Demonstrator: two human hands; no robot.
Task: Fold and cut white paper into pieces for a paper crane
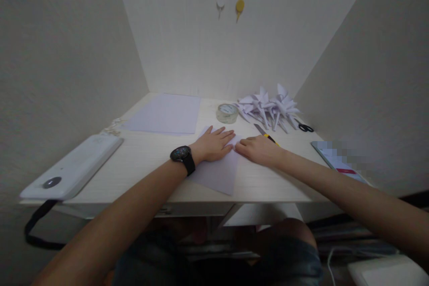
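Observation:
A sheet of white paper [219, 174] lies on the table top, its near corner pointing towards me. My left hand [216, 144], with a black watch on the wrist, rests flat on it with fingers spread. At the sheet's right edge my right hand [256, 149] is closed, its curled fingers and thumb at the paper. A utility knife [266, 134] with a yellow and black handle lies just behind my right hand, partly hidden by it. Behind both hands stands a roll of clear tape [227, 114].
Several folded paper pinwheels [271, 105] are piled at the back right beside black scissors [304, 128]. Flat paper sheets [164, 114] lie at the back left. A white device with a strap [72, 167] sits at the left edge, a phone [338, 161] at the right.

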